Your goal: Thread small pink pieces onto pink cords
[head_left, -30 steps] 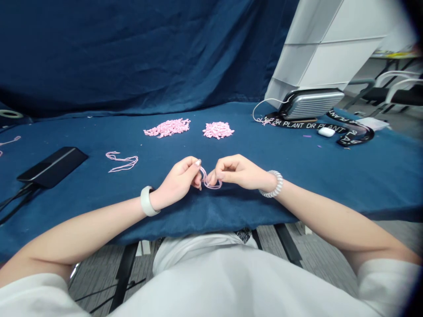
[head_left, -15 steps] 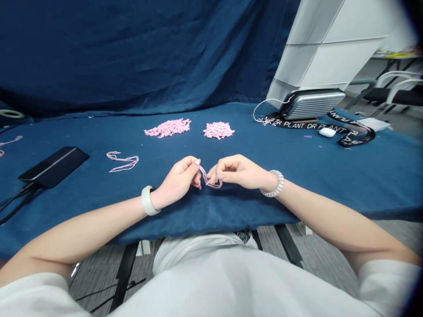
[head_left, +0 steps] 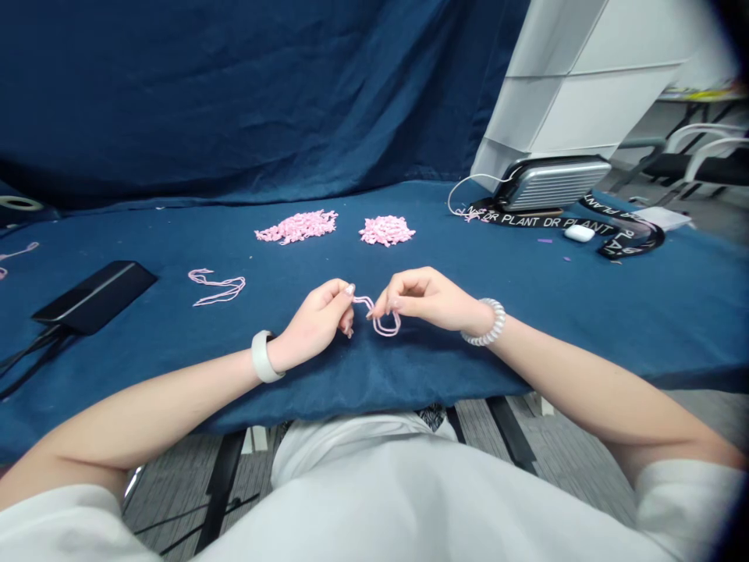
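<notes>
Both hands hold a short pink string (head_left: 383, 320) just above the blue cloth-covered table (head_left: 527, 297), near its front edge. My left hand (head_left: 319, 320) pinches one end between thumb and forefinger, fingers curled. My right hand (head_left: 430, 300) pinches the other part, where the string forms a small loop hanging below the fingertips. Two heaps of small pink pieces lie further back: a left heap (head_left: 297, 225) and a right heap (head_left: 386, 230). A loose pink string (head_left: 216, 285) lies to the left.
A black flat device (head_left: 94, 295) with cables sits at the left. At the back right stand a silver ribbed case (head_left: 550, 183), a black printed strap (head_left: 585, 222), a small white case (head_left: 578, 232) and a white cabinet (head_left: 585, 78). A blue curtain hangs behind.
My right hand has shifted slightly right and up, drawing the pink string out so a loop now hangs under its fingers. My left hand has stayed almost still.
</notes>
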Tool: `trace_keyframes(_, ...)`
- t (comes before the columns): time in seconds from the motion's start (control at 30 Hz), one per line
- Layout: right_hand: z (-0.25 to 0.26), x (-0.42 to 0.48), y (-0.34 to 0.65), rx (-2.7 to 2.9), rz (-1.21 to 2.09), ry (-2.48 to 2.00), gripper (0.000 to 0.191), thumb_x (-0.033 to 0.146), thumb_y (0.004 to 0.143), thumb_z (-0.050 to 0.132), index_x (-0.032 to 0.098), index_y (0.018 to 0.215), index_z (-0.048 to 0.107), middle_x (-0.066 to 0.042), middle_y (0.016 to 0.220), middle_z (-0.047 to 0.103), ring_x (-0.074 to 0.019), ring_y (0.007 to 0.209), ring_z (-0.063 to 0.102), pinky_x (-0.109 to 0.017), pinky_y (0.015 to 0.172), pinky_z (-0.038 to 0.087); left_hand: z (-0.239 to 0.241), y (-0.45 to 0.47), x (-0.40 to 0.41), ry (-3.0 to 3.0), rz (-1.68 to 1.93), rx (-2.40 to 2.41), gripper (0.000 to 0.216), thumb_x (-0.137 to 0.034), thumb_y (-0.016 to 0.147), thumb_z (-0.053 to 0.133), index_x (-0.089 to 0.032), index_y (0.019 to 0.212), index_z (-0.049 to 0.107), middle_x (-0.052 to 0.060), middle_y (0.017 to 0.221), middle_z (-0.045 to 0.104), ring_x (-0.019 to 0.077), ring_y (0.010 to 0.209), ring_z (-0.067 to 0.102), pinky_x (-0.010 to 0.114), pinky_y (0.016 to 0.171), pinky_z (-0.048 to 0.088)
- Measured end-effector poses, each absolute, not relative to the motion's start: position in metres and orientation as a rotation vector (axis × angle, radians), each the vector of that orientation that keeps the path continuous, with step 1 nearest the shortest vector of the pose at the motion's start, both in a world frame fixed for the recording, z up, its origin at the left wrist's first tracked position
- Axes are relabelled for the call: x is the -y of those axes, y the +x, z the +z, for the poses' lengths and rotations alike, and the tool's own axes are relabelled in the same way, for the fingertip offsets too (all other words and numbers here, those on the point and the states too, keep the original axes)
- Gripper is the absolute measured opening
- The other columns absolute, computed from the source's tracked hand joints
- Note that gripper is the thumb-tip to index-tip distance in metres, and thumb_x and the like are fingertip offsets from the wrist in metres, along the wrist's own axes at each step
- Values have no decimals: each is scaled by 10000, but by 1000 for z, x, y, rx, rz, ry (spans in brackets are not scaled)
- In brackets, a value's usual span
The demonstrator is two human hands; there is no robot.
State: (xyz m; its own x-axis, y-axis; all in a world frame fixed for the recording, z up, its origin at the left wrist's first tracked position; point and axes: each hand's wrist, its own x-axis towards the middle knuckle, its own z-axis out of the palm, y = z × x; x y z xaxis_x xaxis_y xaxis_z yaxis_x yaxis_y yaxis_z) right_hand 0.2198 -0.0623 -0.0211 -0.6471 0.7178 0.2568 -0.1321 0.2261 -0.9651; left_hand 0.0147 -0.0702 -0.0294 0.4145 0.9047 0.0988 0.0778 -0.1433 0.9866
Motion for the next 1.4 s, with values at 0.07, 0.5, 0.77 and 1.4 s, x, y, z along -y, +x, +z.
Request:
trace_keyframes(0.07, -21, 60, 223, 1758, 1477, -513, 179, 295, 791, 652, 131, 738, 605, -65, 826, 698, -160, 798, 650, -275, 705, 493, -30, 15, 70, 1551, 914, -892, 286, -394, 893, 443, -185, 703, 401, -63, 471, 449, 93, 451, 465, 240, 516, 460)
trace_keyframes(0.5, -22, 55, 226, 1749, 1440, -577, 228, 325, 794, 646, 132, 697, 574, -34, 697, 646, -116, 624, 575, -250, 603, 453, -32, 15, 75, 1530, 686, -795, 296, -451, 849, 491, -159, 895, 476, -50, 537, 504, 92, 472, 508, 212, 495, 442)
trace_keyframes(0.77, -23, 57, 223, 1797, 1436, -573, 213, 316, 796, 644, 128, 713, 590, -38, 719, 647, -115, 639, 577, -255, 624, 464, -32, 15, 73, 1582, 700, -886, 278, -398, 817, 560, -146, 718, 500, -35, 497, 519, 85, 466, 509, 200, 507, 425)
trace_keyframes(1.4, -20, 52, 227, 1543, 1575, -527, 299, 389, 732, 701, 151, 666, 533, -4, 657, 611, -101, 632, 552, -245, 619, 427, -19, 10, 68, 975, 874, -640, 114, -237, 782, 608, -170, 775, 516, -80, 486, 348, 58, 431, 375, 188, 467, 378)
